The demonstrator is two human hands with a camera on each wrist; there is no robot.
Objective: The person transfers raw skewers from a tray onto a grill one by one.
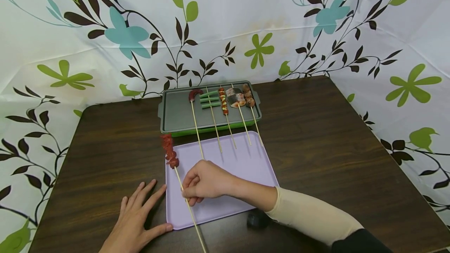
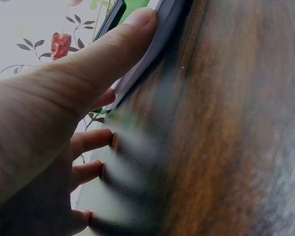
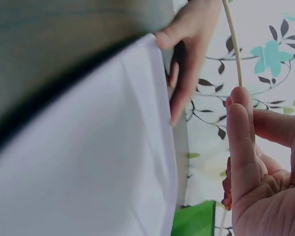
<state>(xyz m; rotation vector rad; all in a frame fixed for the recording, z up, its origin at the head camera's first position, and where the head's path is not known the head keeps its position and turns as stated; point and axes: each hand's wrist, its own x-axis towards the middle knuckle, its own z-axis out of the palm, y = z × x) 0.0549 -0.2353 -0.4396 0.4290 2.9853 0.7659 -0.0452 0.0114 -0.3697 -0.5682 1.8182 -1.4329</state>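
My right hand (image 1: pixel 209 180) pinches the wooden stick of a skewer of red meat (image 1: pixel 170 151) above the lavender tray (image 1: pixel 242 171). The meat end points away, over the tray's far left corner; the bare stick runs back past the near edge. Fingers spread, my left hand (image 1: pixel 135 216) lies on the table beside the tray, thumb and a fingertip at its left edge. In the left wrist view the thumb (image 2: pixel 113 44) reaches the tray's rim. Behind the tray, a grey grill plate (image 1: pixel 179 108) on a green base carries several skewers, their sticks reaching over the tray.
On the plate from left to right lie a curled dark red piece (image 1: pixel 195 94), green stalks (image 1: pixel 209 99), a red-and-yellow skewer (image 1: pixel 223 100), fish pieces (image 1: pixel 236 97) and brown round pieces (image 1: pixel 248 96). A black object (image 1: pixel 258 219) sits near the right forearm. A leaf-patterned cloth (image 1: pixel 225 18) hangs behind the dark wooden table (image 1: pixel 327 136).
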